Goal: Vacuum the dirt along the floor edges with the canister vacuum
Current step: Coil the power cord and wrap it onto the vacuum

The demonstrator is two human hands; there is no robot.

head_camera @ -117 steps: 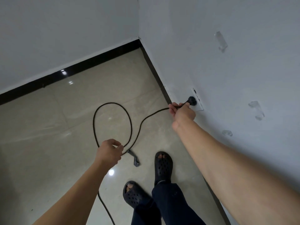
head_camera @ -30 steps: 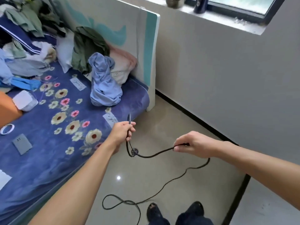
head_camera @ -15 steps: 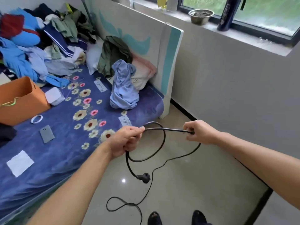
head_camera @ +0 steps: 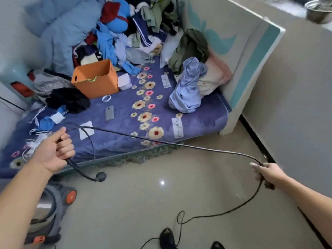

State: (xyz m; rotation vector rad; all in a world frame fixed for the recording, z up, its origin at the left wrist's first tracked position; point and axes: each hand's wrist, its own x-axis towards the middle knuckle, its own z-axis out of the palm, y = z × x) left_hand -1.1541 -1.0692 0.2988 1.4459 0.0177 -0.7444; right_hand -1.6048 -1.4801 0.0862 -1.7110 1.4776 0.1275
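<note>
A black power cord (head_camera: 161,141) stretches between both hands above the floor. My left hand (head_camera: 53,150) grips a loop of it at the left, and the plug (head_camera: 101,176) dangles just below that hand. My right hand (head_camera: 265,174) holds the cord at the right, from where it drops and trails in loops over the beige tiled floor (head_camera: 152,203) toward my feet. The grey canister vacuum (head_camera: 52,209) with an orange wheel stands at the lower left, partly hidden behind my left forearm.
A low bed (head_camera: 125,123) with a blue floral cover fills the upper left, piled with clothes, an orange box (head_camera: 97,79) and a phone (head_camera: 109,112). Its headboard (head_camera: 251,60) meets the grey wall (head_camera: 296,105) with a black baseboard (head_camera: 258,142). My sandalled feet (head_camera: 168,237) are at the bottom.
My hands have pulled apart, left hand going left and right hand going right and down, drawing the cord into a long span. The view has swung left, bringing the vacuum into sight.
</note>
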